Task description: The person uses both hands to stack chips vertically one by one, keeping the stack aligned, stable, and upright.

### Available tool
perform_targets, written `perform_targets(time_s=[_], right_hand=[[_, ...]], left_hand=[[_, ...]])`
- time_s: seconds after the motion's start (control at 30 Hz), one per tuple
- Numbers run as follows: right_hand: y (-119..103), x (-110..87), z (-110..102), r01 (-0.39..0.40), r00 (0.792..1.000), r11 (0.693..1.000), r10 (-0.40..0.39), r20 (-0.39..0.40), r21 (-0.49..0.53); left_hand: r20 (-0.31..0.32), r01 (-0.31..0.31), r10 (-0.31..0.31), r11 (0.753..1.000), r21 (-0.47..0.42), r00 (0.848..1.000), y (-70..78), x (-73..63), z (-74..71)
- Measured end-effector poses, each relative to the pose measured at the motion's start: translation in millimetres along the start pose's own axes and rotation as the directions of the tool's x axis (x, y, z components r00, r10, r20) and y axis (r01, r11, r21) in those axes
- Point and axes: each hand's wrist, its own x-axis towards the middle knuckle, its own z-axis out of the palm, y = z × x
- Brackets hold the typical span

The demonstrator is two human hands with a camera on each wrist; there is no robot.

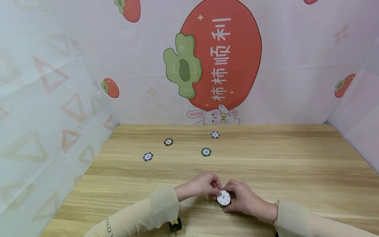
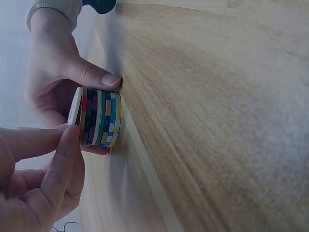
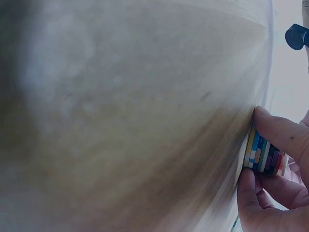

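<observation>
A stack of colourful poker chips [image 2: 100, 118] stands on the wooden table in front of the person. The right hand [image 1: 247, 200] grips the stack near its base, thumb on one side and fingers on the other, as the right wrist view also shows. Between thumb and fingertips, the left hand [image 1: 204, 184] pinches a white poker chip [image 1: 223, 198] at its edge. In the left wrist view this chip is slightly tilted over the top of the stack, its lower face close to the red chip beneath.
Farther back on the wooden table [image 1: 281, 158] lie single chips: a blue one [image 1: 148, 156], a black one [image 1: 168, 142], a green one [image 1: 206, 151] and a purple-blue one [image 1: 215, 134]. A printed cloth [image 1: 142, 65] hangs behind the table's far edge.
</observation>
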Motion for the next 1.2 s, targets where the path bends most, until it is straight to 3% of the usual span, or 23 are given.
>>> perform_targets(time_s=[0.43, 0.53, 0.63, 0.73, 0.87, 1.03, 1.2], right_hand=[[0.7, 0.2, 1.0, 0.008, 1.0, 1.0, -0.008, -0.002, 0.008], [0.8, 0.2, 0.9, 0.005, 1.0, 1.0, -0.005, -0.001, 0.001], [0.7, 0.3, 0.6, -0.006, 1.0, 1.0, 0.006, 0.001, -0.013], [0.9, 0.4, 0.5, -0.018, 1.0, 1.0, 0.018, 0.006, -0.011], [1.1, 0.6, 0.7, -0.024, 1.0, 1.0, 0.024, 0.012, 0.009], [1.0, 1.0, 0.6, -0.02, 1.0, 1.0, 0.021, 0.013, -0.012], [-1.4, 1.8, 0.2, -0.017, 1.0, 0.998, 0.018, 0.019, -0.058]], left_hand=[[-0.01, 0.015, -0.015, 1.0, -0.005, 1.0, -3.0, 1.3, 1.7], [-0.012, 0.013, -0.012, 1.0, 0.022, 1.0, -3.7, 2.8, -0.4], [-0.023, -0.036, 0.039, 0.993, 0.117, 0.999, -6.8, 9.7, -7.0], [-0.031, -0.11, 0.123, 0.955, 0.275, 0.992, -12.4, 20.4, -17.7], [-0.022, -0.177, 0.212, 0.863, 0.473, 0.977, -19.4, 32.6, -33.4], [0.004, -0.204, 0.246, 0.793, 0.574, 0.969, -23.9, 42.3, -50.5], [-0.011, -0.186, 0.246, 0.764, 0.618, 0.969, -25.1, 47.8, -60.6]])
